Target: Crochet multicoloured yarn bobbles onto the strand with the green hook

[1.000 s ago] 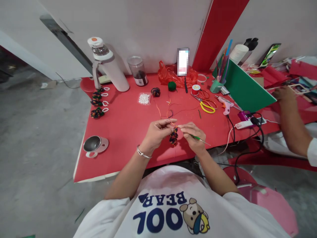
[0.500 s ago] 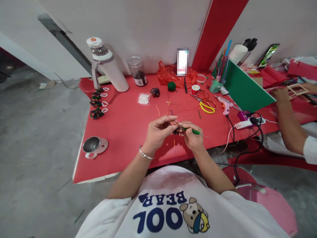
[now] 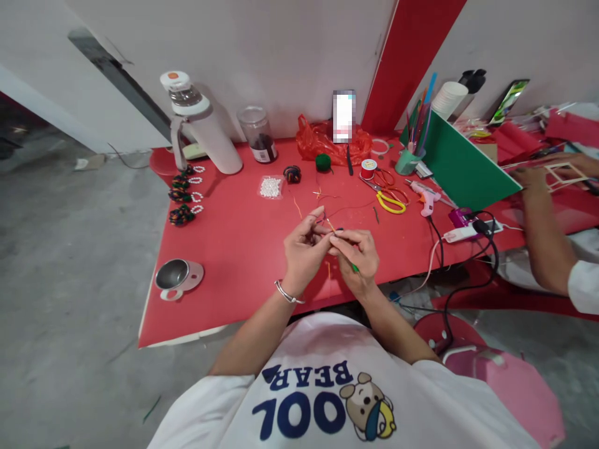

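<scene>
Pinching close together over the red table (image 3: pixel 234 249), the two hands meet at their fingertips. The right hand (image 3: pixel 358 255) is closed around a crochet hook (image 3: pixel 355 268) with a green handle, and most of that handle hides in the palm. The left hand (image 3: pixel 304 246) has its thumb and fingers squeezed on a small dark yarn piece (image 3: pixel 339 229). The piece sits right between the hands, near the table's front edge, and the fingers cover most of it. A bit of orange yarn (image 3: pixel 329 270) shows just below the fingers. A silver bracelet (image 3: pixel 288 293) is on the left wrist.

Behind the hands lie a bag of white beads (image 3: pixel 270 186), a dark yarn ball (image 3: pixel 292 174) and a green yarn ball (image 3: pixel 322 163). To the right are scissors (image 3: pixel 392 202) with yellow and red handles, a red thread spool (image 3: pixel 368 169) and a pink glue gun (image 3: pixel 427 198). On the left side, fluffy yarn bunches (image 3: pixel 181 215) lie in a row beside white bead loops (image 3: pixel 196 209). A mug (image 3: pixel 180 276) stands nearer the front. Far right, past a green board (image 3: pixel 463 162), another person's hand (image 3: pixel 534 179) is by a pale frame (image 3: pixel 559 176).
</scene>
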The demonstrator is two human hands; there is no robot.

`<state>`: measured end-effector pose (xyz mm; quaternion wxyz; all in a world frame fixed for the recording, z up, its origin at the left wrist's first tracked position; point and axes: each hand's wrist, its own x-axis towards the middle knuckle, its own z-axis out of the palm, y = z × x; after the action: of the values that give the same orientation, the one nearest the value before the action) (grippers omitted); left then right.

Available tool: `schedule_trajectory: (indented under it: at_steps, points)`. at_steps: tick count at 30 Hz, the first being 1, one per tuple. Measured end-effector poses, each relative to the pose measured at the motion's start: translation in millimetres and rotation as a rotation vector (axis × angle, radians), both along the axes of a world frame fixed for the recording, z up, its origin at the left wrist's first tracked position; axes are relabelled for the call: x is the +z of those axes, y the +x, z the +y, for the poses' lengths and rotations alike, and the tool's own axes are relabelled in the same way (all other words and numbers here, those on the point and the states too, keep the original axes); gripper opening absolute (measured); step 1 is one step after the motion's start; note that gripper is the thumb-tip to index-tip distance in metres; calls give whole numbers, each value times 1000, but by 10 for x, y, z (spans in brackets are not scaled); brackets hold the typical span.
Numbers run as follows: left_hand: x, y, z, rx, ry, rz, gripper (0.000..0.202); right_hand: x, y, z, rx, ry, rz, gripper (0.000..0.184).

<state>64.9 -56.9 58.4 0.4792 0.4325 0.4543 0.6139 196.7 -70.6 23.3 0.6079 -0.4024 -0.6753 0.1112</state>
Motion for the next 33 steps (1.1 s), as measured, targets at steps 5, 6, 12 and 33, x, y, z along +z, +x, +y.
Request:
schedule_trajectory:
  at_steps: [5, 6, 12, 33]
  points:
    - [-44, -48, 42, -64, -36, -13, 63, -56, -30, 18, 147, -333, 422, 17]
    - [-38, -48, 40, -76, -43, 4, 64, -71, -31, 19, 154, -367, 465, 18]
    - [51, -24, 11, -103, -65, 46, 69, -47, -40, -6, 144, -379, 528, 16]
    - [65, 12, -18, -59, -58, 18, 67, 103, -177, -109, -9, -348, 456, 14]
